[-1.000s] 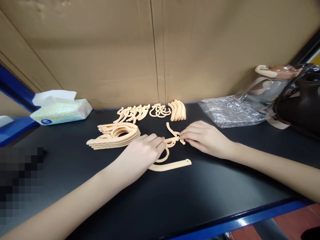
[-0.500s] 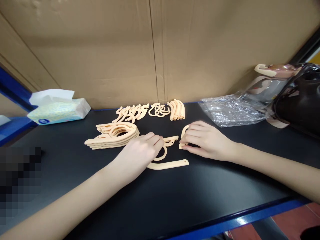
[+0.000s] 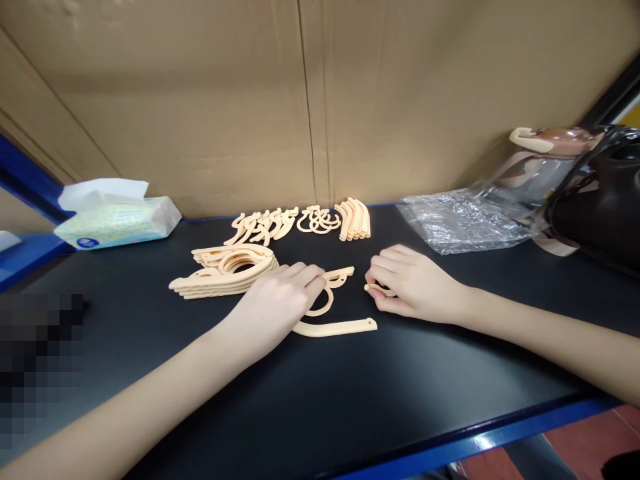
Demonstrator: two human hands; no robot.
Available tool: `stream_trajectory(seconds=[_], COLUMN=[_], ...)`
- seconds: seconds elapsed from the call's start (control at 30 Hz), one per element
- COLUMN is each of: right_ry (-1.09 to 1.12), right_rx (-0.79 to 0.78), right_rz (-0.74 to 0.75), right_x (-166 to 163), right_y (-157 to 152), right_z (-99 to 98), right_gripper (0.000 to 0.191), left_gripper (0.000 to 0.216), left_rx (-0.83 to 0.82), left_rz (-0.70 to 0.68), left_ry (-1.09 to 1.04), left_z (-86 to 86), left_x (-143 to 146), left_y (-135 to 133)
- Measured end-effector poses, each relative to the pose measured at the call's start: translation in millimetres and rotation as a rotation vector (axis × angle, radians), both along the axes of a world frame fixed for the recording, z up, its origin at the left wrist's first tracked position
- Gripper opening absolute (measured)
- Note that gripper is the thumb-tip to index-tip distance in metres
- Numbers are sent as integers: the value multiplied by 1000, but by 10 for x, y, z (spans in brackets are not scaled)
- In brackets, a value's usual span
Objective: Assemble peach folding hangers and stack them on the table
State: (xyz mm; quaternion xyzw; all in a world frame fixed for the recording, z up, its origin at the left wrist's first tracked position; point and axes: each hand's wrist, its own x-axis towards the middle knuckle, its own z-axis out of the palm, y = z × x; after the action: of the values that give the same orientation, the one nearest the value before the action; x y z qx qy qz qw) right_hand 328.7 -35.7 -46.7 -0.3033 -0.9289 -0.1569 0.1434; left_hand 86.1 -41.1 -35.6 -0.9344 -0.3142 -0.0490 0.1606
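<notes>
My left hand [image 3: 286, 293] is closed over a cream plastic folding hanger [image 3: 325, 329] low on the black table. From under its fingers come a long arm, a round loop and a shorter holed end; the rest is hidden. To the right, apart from the hanger, my right hand [image 3: 407, 283] pinches a small curved cream hanger piece [image 3: 380, 289] between thumb and curled fingers. Most of that piece is covered by the hand. Just left of my left hand lies a stack of folded hangers [image 3: 220, 283], one on top of another.
Along the back lie curved hanger pieces [image 3: 265, 225], loose hooks [image 3: 318, 220] and a bundle of hanger arms [image 3: 355, 220]. A tissue pack [image 3: 120, 220] sits back left. At right are a clear plastic bag [image 3: 460, 220], a bottle [image 3: 545, 160] and a dark bag [image 3: 600, 207]. Cardboard [image 3: 200, 100] stands behind.
The curved piece has turned in my right hand and now shows less, with the fingers curled tighter. My left hand and its hanger have shifted very slightly.
</notes>
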Motion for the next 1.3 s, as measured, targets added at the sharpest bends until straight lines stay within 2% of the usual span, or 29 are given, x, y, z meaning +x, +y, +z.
stream_trajectory(seconds=[0.17,0.27,0.4,0.57,0.87,0.93,1.07,1.13,1.3], right_ry=[-27,-10,28,85,320,354,307,260,251], right_rx=[40,18,-30,-52,-254,-255,-175,-207,-320], right_rz=[-67,-94,-130,-127,-115,-117,-97,-88,-106], right_x=[-9,-2,24,20,29,34,28,23,16], right_y=[14,12,-7,-49,-30,-42,-71,-78,-99], right_z=[-35,-42,-44,-43,-40,-36,-33,-32,-15], right_gripper=[20,22,25,31,25,24,22,21,18], left_gripper=[22,21,22,11,14,14,8,3,7], left_rx=[92,-46,-225,-286,-360,-359,-358,-353,-342], left_rz=[-31,-106,-177,-153,-45,-40,-54,-59,-34], left_ry=[-117,-222,-242,-235,-271,-305,-368,-380,-392], left_z=[8,31,15,-40,-81,-83,-101,-109,-96], left_x=[41,94,132,115,136,142,143,140,138], left_y=[-37,-123,-203,-152,-112,-105,-88,-85,-88])
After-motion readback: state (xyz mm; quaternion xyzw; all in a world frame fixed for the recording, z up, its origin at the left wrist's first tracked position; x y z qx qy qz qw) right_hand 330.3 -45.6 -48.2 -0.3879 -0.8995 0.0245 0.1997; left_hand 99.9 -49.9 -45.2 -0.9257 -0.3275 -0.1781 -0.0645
